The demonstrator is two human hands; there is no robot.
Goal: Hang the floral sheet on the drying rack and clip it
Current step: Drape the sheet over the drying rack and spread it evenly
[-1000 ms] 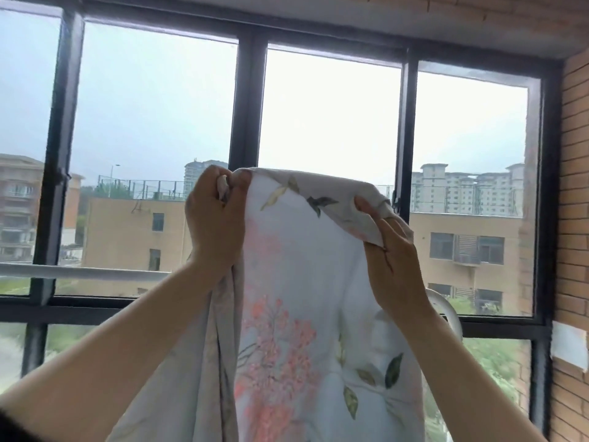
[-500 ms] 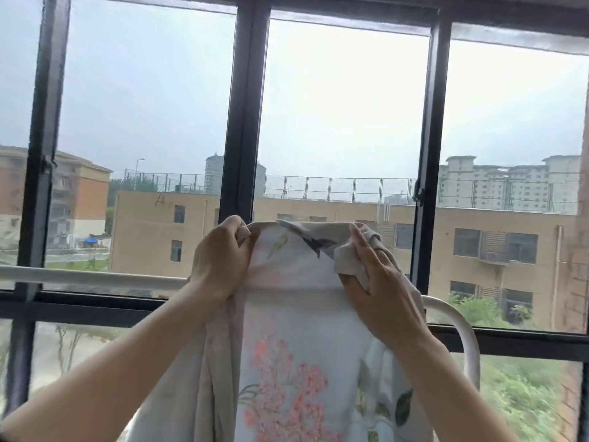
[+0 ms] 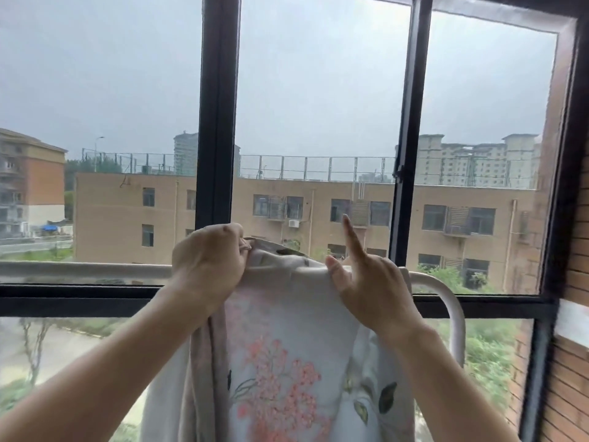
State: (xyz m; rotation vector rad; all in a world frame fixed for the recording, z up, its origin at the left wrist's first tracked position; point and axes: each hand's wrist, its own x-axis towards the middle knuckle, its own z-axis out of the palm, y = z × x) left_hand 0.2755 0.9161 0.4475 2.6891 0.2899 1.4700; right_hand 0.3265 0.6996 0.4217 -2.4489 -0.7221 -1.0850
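Over the drying rack [image 3: 79,270] hangs the floral sheet [image 3: 287,314], pale, pink-blossomed, bunched

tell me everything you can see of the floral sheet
The floral sheet is thin pale fabric printed with pink blossom clusters and dark green leaves, with a beige band down its left side. Its top edge lies over the white rail of the drying rack; the rest hangs down out of frame. The left hand grips the bunched top left corner; the right hand pinches the fold, thumb in front, index finger raised. No clip shows.
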